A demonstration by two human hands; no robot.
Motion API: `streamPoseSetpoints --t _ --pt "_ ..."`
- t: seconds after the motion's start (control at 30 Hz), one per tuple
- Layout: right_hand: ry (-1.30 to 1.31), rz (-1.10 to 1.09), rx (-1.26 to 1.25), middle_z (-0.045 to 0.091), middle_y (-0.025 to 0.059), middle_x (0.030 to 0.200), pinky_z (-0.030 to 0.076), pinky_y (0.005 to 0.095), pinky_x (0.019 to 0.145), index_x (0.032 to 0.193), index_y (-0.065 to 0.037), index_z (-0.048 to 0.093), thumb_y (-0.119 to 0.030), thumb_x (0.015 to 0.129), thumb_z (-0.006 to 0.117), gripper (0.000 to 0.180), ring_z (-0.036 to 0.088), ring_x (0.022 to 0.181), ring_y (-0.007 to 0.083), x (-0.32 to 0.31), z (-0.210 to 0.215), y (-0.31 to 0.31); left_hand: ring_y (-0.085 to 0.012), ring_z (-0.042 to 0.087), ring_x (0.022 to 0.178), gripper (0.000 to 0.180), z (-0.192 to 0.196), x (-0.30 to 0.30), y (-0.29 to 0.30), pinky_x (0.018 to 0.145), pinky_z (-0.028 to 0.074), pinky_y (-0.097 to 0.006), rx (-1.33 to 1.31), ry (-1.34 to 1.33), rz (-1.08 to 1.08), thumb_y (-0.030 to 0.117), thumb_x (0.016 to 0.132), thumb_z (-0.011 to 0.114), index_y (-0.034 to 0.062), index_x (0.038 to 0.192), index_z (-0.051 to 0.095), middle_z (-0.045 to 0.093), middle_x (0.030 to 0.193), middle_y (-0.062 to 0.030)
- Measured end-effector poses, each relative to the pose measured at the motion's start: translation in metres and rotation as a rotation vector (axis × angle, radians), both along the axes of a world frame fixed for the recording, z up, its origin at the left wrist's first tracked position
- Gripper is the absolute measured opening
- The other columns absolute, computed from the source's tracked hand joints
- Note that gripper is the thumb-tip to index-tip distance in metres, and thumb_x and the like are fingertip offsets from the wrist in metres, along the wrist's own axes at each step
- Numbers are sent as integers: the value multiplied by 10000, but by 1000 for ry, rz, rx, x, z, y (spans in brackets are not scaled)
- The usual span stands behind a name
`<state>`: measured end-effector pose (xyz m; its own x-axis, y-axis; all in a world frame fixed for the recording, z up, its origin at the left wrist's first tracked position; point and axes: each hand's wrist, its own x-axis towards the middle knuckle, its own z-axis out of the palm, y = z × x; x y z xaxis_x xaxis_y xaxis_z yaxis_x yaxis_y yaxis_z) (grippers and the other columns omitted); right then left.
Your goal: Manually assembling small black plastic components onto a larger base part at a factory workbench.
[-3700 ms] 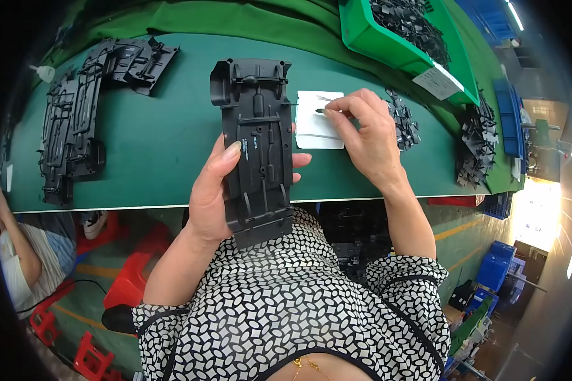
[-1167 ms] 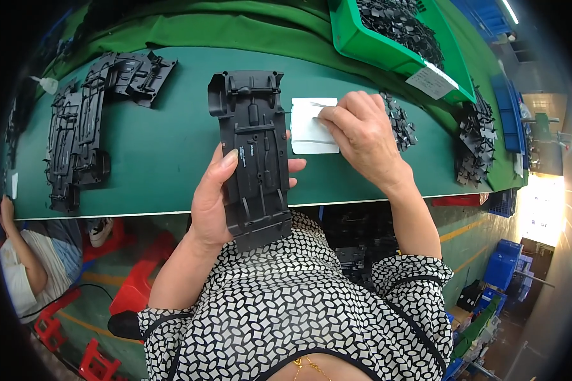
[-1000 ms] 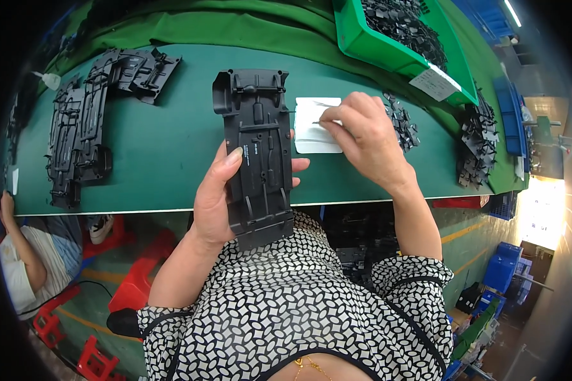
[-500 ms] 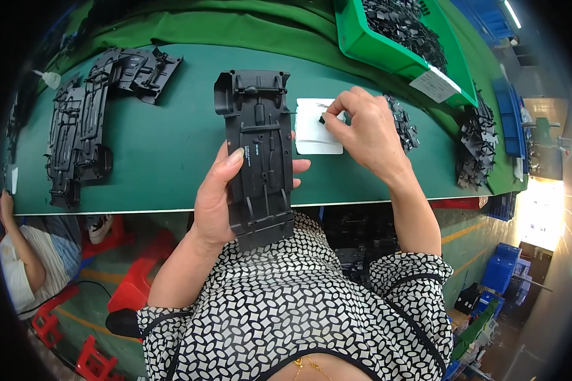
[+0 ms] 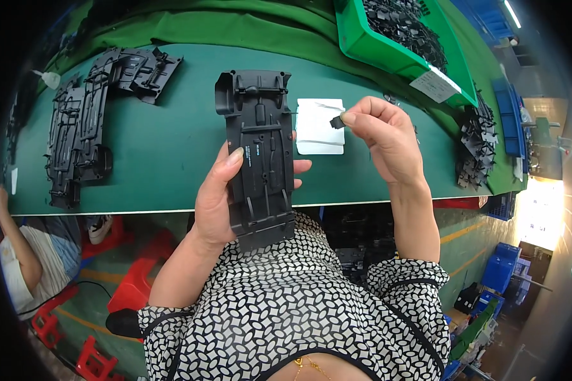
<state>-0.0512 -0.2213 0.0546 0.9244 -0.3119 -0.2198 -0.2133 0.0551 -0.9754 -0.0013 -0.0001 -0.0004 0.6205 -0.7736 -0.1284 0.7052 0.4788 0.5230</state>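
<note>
My left hand (image 5: 219,187) grips a long black moulded plastic chassis plate (image 5: 260,136), thumb on its ribbed face and fingers behind it. The plate is held upright over the front edge of the table. To its right, my right hand (image 5: 388,136) pinches a small black plastic piece (image 5: 337,122) between thumb and fingertips. That piece is above the right edge of a white pad of paper (image 5: 318,136) lying on the table. Loose small black pieces (image 5: 392,100) lie partly hidden behind my right hand.
The green table (image 5: 152,152) carries more black chassis plates (image 5: 82,127) at the left. A green bin (image 5: 394,54) full of small black parts stands at the back right, near a pile of black parts (image 5: 478,143). Another person's arm (image 5: 19,238) shows at far left; red stools (image 5: 140,279) stand below.
My right hand has moved right, away from the middle of the white pad, and turned, so the small black piece shows more. My left hand and the chassis plate have stayed in place.
</note>
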Motion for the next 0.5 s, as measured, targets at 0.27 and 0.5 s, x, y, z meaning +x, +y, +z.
streamPoseSetpoints --t 0.27,0.5 --pt "24 25 210 609 -16 745 371 204 644 781 -37 634 -99 807 667 75 490 695 39 -2 -4 -1 -354 594 1065 641 -5 0 3 805 569 -433 -38 35 -33 377 937 357 -65 1393 274 361 1412 -220" --pt "-318 31 -777 498 -6 668 348 263 555 850 -57 662 -33 756 706 106 433 615 112 -5 -2 21 -352 579 1091 626 -3 0 0 839 556 -422 -40 57 -34 404 961 320 -43 1398 282 379 1402 -204"
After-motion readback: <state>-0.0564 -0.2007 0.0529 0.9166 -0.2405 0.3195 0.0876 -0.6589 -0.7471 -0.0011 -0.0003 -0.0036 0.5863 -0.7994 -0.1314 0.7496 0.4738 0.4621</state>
